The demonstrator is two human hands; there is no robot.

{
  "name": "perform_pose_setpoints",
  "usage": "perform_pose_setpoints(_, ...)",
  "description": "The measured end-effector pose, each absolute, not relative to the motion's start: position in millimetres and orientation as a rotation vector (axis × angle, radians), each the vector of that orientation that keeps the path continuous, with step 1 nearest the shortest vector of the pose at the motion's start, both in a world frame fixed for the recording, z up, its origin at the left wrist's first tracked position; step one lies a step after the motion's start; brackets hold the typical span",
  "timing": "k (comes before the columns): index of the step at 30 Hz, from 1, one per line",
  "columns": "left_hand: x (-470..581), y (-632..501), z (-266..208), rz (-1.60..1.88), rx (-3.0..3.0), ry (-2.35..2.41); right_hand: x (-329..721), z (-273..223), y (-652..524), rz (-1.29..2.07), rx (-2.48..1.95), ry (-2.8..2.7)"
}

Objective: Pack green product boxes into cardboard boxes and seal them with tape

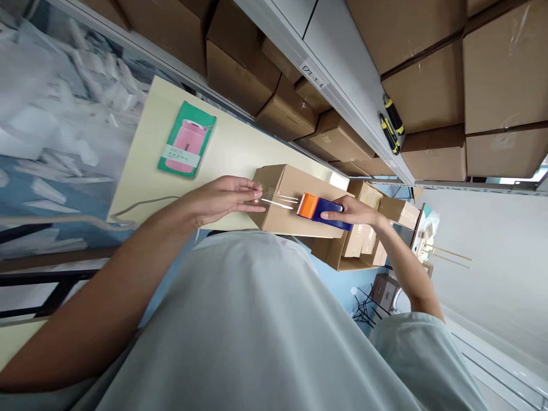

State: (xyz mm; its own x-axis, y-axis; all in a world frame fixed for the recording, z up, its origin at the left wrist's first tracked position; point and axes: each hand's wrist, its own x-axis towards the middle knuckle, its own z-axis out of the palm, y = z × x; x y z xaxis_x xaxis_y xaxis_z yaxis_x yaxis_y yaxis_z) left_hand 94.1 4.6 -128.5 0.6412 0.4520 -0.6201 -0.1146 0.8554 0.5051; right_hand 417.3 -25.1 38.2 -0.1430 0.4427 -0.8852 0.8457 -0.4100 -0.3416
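Observation:
A cardboard box [308, 181] lies on the pale yellow table [231, 154] in front of me. My right hand [357, 210] is closed around a blue and orange tape dispenser [319, 209], held against the top of the box. Shiny clear tape [278, 203] shows on the cardboard between the dispenser's toothed edge and the box's left end. At that end, my left hand [226, 200] has its fingers stretched out, close to or touching the box edge; nothing shows in its grasp. A green package with a pink picture [187, 140] lies flat to the left.
Shelves with cardboard boxes [244, 68] run along the table's far side. Two yellow-black utility knives [391, 125] rest on the upper shelf. An open carton [342, 257] holding smaller boxes stands at the right. White packing material [51, 114] fills the left side; a cord [141, 202] crosses the table.

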Motion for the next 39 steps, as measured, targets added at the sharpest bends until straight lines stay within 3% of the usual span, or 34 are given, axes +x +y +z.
perform_pose_setpoints(16, 122.9, -22.3, -184.6, 0.408, 0.619, 0.975, 405.9, 39.4, -27.0, -1.477, 1.81, 1.465)
perform_pose_setpoints(22, 118.4, -47.7, -172.7, 0.577, 0.932, 1.29, 409.7, 33.6, -29.4, -1.468, 1.811, 1.473)
perform_pose_setpoints(27, 135.3, -94.4, -148.4, 0.764, 1.21, 1.111, 407.2, 35.5, -30.5, -1.453, 1.837, 1.467)
perform_pose_setpoints(35, 153.6, -115.3, -176.8, 0.629, 1.24, 1.039, 406.7, 35.5, -31.1, -1.417, 1.848, 1.474)
perform_pose_setpoints(39, 159.1, -91.7, -148.6, 0.791, 1.63, 1.077, 408.8, 32.3, -31.2, -1.413, 1.817, 1.501)
